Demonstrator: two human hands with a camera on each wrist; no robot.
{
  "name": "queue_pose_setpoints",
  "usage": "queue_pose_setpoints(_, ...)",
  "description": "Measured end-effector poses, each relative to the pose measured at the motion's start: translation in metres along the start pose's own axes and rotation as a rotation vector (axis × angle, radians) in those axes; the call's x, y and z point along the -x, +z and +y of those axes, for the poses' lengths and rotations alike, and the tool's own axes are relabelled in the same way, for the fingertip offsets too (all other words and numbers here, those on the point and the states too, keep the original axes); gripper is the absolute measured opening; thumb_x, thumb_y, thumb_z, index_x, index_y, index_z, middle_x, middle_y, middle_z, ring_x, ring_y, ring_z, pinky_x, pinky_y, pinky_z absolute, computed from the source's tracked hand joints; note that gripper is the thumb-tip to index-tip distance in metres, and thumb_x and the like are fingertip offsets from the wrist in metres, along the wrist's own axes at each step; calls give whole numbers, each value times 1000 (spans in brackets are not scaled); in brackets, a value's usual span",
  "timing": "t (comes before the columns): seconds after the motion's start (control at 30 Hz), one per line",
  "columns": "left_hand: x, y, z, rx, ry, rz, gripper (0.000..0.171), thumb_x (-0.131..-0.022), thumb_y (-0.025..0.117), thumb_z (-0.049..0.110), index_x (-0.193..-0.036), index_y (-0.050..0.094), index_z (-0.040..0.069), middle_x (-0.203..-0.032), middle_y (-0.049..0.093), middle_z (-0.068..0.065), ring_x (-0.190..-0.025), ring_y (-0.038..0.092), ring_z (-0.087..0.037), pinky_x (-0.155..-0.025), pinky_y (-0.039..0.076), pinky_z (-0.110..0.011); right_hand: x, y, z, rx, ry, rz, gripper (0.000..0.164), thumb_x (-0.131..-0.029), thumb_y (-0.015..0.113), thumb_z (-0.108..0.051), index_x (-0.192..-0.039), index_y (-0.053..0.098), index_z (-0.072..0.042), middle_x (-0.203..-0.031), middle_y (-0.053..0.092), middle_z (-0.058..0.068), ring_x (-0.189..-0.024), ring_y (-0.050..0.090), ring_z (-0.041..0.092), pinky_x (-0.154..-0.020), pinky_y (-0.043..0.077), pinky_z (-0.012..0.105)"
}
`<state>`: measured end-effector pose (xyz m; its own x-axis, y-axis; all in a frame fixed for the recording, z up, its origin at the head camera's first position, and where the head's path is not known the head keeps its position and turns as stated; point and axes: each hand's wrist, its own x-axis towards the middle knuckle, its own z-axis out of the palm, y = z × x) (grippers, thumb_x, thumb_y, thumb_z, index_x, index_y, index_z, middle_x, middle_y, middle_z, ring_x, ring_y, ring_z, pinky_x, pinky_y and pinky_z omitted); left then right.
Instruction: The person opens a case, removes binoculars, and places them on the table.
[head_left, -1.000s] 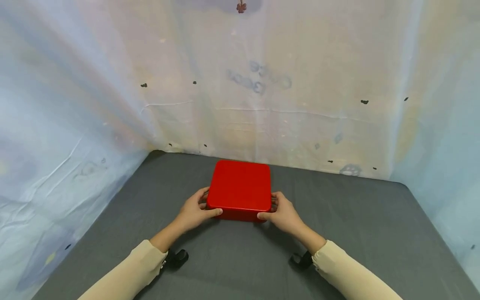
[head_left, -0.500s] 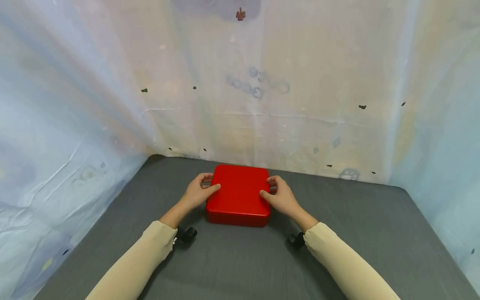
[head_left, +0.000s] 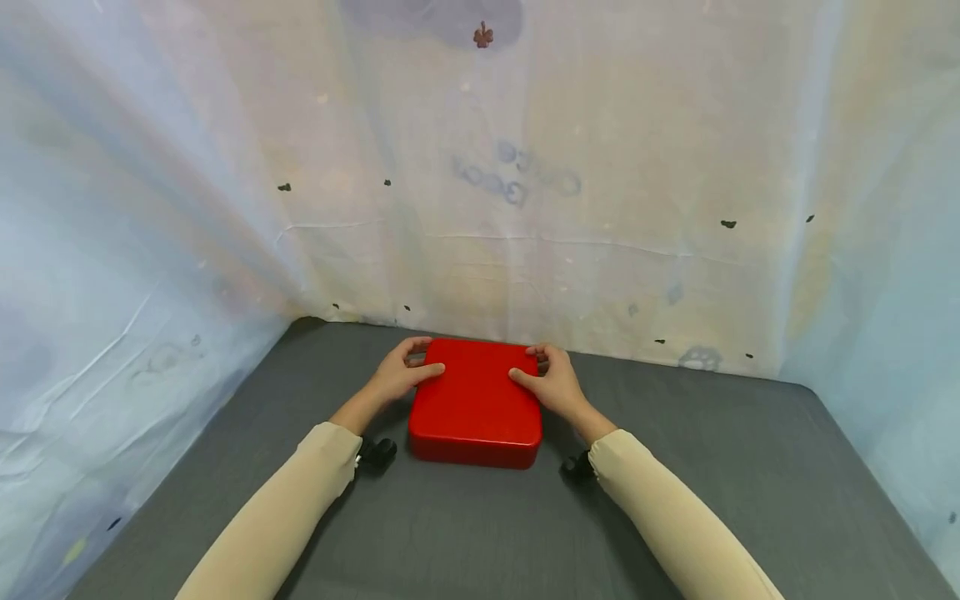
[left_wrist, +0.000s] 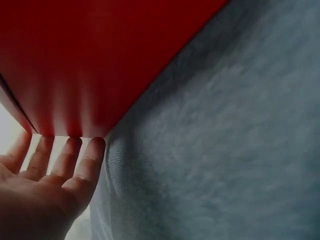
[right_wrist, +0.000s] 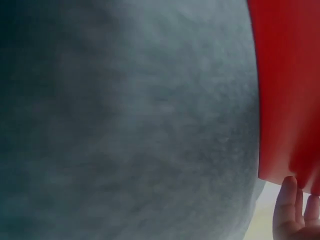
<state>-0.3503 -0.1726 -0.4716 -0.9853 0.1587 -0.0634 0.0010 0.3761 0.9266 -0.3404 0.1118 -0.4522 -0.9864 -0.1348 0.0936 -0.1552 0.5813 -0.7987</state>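
A glossy red box [head_left: 474,408] with rounded corners lies on the grey surface, its front face toward me. At its far left corner my left hand [head_left: 397,372] holds it, thumb on the top and the other fingers round the far side. The far right corner is held likewise by my right hand [head_left: 557,385], with the thumb lying on the top. In the left wrist view, fingertips [left_wrist: 74,142] of the left hand meet the box's far edge, and a thin seam runs along its side. The right wrist view shows fingertips [right_wrist: 290,181] against the red side.
A dark grey cloth-covered table [head_left: 480,533] spreads around the box. Pale patterned curtains [head_left: 630,167] hang behind it and along both sides. Black wrist cameras [head_left: 377,455] sit under both cream sleeves [head_left: 273,517].
Both hands have slid from the box's near corners along its sides to the far corners. Their thumbs have moved from the front face onto the top.
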Motion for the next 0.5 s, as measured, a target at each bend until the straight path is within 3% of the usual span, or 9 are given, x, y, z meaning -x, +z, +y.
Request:
queue_pose_setpoints(0.17,-10,3,-1,-128,17,-9,73,-63,67,59,-124,41,28,-127,43,1,-115,42,-23,-88,42,-43,-7,0,0,21,29,-30,55,-70,67,-47,-111,46,-17,-110,46,3,-95,48,19,-77,46,33)
queue_pose_setpoints(0.33,-23,6,5,-260,85,17,72,-62,61,66,-117,47,22,-115,48,0,-101,47,-21,-82,44,-39,-16,-1,-5,87,-55,-40,51,-73,63,-50,-107,48,-15,-104,48,4,-91,46,19,-73,44,31)
queue_pose_setpoints(0.5,-28,13,17,-360,114,69,59,-64,57,68,-97,53,20,-94,53,2,-84,50,-17,-70,44,-31,-21,-3,-12,226,-91,-36,38,-79,56,-48,-98,53,-15,-98,49,5,-89,43,18,-73,41,33)
